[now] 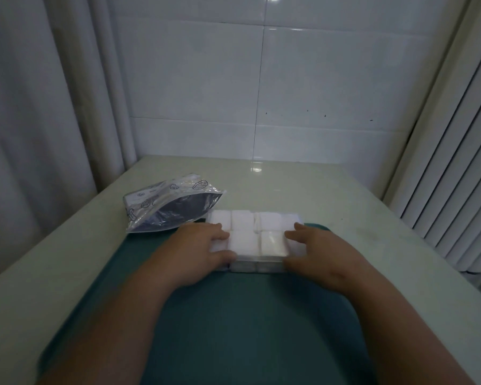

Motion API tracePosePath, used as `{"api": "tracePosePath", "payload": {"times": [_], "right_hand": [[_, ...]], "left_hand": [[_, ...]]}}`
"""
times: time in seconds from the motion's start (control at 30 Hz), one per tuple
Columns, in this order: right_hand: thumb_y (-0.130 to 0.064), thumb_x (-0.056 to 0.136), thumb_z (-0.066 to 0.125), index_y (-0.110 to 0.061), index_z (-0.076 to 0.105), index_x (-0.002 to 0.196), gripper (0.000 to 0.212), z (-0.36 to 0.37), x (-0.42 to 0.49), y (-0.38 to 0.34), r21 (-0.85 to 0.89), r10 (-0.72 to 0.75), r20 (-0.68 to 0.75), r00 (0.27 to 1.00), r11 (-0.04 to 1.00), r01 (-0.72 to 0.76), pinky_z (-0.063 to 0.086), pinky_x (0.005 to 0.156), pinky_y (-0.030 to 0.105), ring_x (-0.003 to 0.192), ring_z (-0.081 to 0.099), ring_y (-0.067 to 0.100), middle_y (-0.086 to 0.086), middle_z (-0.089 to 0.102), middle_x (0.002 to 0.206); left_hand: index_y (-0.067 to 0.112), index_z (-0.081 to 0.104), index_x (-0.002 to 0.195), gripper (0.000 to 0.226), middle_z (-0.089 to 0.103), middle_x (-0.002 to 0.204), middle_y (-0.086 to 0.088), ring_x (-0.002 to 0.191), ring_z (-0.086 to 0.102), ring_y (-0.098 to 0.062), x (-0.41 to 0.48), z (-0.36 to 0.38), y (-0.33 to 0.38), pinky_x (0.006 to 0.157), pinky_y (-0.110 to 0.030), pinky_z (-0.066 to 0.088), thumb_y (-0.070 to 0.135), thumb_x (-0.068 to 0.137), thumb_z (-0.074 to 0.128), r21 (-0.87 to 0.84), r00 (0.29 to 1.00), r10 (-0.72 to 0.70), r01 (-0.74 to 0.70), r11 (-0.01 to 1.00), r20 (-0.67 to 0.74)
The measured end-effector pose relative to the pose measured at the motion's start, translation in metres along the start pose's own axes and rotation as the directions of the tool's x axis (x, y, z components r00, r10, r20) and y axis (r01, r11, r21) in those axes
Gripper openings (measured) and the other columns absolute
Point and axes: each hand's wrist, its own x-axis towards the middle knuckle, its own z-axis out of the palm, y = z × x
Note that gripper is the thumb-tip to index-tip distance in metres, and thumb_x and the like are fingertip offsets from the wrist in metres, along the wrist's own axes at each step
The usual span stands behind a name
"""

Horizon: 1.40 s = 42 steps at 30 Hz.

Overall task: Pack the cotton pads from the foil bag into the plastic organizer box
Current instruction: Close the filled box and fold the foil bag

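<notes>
The clear plastic organizer box stands on a dark green rubber-like mat, and I take this box as the landmark. Its compartments, as far as they can be seen, are all filled with white square cotton pads, which stand in two rows and reach up to the rim. The silver foil bag with printed leaf drawings lies just behind the box on its left side, on the pale table top. Its mouth is open and turned toward the box. The inside looks dark, and I cannot tell if any pads remain in it.

The left hand lies on the left end of the box, with rather straight fingers on top of the pads and the thumb against the near wall. The right hand does the same at the right end, with the fingers spread and loose. Neither hand is closed around anything; both only press and touch. The picture is a little blurred here.

In my judgement the packing is almost finished, and the step in hand is to press the pads down and make them even. The next move probably calls for a gentle, flat push, so that no pad springs out, and then a look into the bag behind the box.
</notes>
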Motion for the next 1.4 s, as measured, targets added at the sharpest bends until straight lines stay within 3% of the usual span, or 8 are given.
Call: {"api": "tracePosePath", "payload": {"times": [0.3, 0.7, 0.87, 1.03, 1.13, 1.23, 1.33, 1.4], "right_hand": [[-0.050, 0.085, 0.066, -0.037, 0.047, 0.141, 0.061, -0.001, 0.004, 0.011, 0.040, -0.020, 0.009, 1.000, 0.999, 0.020, 0.026, 0.112, 0.028, 0.140, 0.033, 0.016, -0.012, 0.023, 0.159], [-0.042, 0.086, 0.067, -0.033, 0.059, 0.130, 0.046, 0.000, 0.005, 0.012, 0.116, -0.005, -0.036, 0.999, 0.993, 0.009, 0.031, 0.099, 0.019, 0.132, 0.043, 0.012, -0.014, 0.039, 0.151], [-0.053, 0.078, 0.069, -0.043, 0.064, 0.119, 0.043, -0.001, 0.004, 0.013, 0.145, 0.029, -0.075, 0.997, 0.989, -0.018, 0.038, 0.097, 0.025, 0.120, 0.051, 0.009, -0.023, 0.047, 0.142], [-0.058, 0.084, 0.061, -0.037, 0.060, 0.127, 0.048, -0.001, 0.006, 0.016, 0.137, 0.091, -0.141, 0.986, 0.988, -0.072, 0.040, 0.098, 0.029, 0.120, 0.053, 0.016, -0.009, 0.052, 0.141], [-0.057, 0.086, 0.058, -0.034, 0.062, 0.126, 0.046, -0.003, 0.008, 0.021, 0.113, 0.120, -0.241, 0.963, 0.989, -0.095, 0.039, 0.098, 0.028, 0.121, 0.053, 0.018, -0.004, 0.056, 0.137], [-0.051, 0.087, 0.061, -0.032, 0.065, 0.122, 0.040, 0.000, 0.008, 0.016, 0.112, 0.031, -0.274, 0.961, 0.994, 0.000, 0.034, 0.105, 0.028, 0.124, 0.048, 0.016, -0.007, 0.051, 0.139], [-0.048, 0.086, 0.064, -0.033, 0.069, 0.116, 0.034, 0.007, 0.008, 0.007, 0.111, -0.093, -0.207, 0.974, 0.987, 0.118, 0.036, 0.108, 0.029, 0.122, 0.049, 0.013, -0.011, 0.054, 0.134], [-0.049, 0.084, 0.065, -0.034, 0.072, 0.110, 0.031, 0.008, 0.008, 0.005, 0.121, -0.093, -0.172, 0.981, 0.986, 0.114, 0.038, 0.105, 0.027, 0.118, 0.053, 0.010, -0.013, 0.060, 0.128]], "left_hand": [[0.034, 0.060, 0.131, 0.052, 0.042, 0.149, 0.017, 0.140, 0.034, -0.005, 0.004, -0.007, -0.012, 0.115, -0.026, 0.022, 0.041, 0.082, 0.074, -0.023, 0.996, 0.024, -0.022, 0.999, 0.085], [0.028, 0.064, 0.128, 0.046, 0.050, 0.144, 0.015, 0.134, 0.042, -0.005, 0.002, -0.003, -0.005, 0.105, -0.017, 0.024, 0.034, 0.084, 0.073, -0.061, 0.998, -0.031, 0.034, 0.998, 0.045], [0.033, 0.068, 0.114, 0.036, 0.060, 0.131, 0.015, 0.122, 0.052, -0.009, 0.000, -0.002, 0.000, 0.100, -0.025, 0.038, 0.046, 0.080, 0.071, 0.030, 0.999, -0.026, 0.027, 0.999, -0.040], [0.034, 0.070, 0.110, 0.030, 0.041, 0.148, 0.011, 0.133, 0.042, -0.014, 0.001, -0.005, 0.000, 0.108, -0.034, 0.033, 0.050, 0.085, 0.065, -0.090, 0.990, -0.118, 0.111, 0.990, -0.077], [0.030, 0.070, 0.109, 0.026, 0.061, 0.128, 0.007, 0.112, 0.057, -0.013, 0.004, -0.006, -0.005, 0.094, -0.031, 0.043, 0.041, 0.086, 0.065, -0.234, 0.956, -0.279, 0.252, 0.939, -0.088], [0.031, 0.071, 0.100, 0.029, 0.070, 0.110, 0.008, 0.096, 0.065, -0.015, 0.006, -0.007, -0.010, 0.090, -0.037, 0.053, 0.028, 0.071, 0.065, -0.367, 0.919, -0.394, 0.358, 0.858, -0.025], [0.027, 0.073, 0.095, 0.041, 0.072, 0.097, 0.007, 0.086, 0.069, -0.018, 0.009, -0.006, -0.011, 0.082, -0.043, 0.058, 0.025, 0.057, 0.055, -0.431, 0.908, -0.419, 0.378, 0.820, -0.001], [0.024, 0.074, 0.099, 0.047, 0.073, 0.096, 0.005, 0.085, 0.070, -0.020, 0.009, -0.004, -0.009, 0.081, -0.042, 0.059, 0.024, 0.057, 0.054, -0.422, 0.918, -0.397, 0.359, 0.832, -0.004]]}}
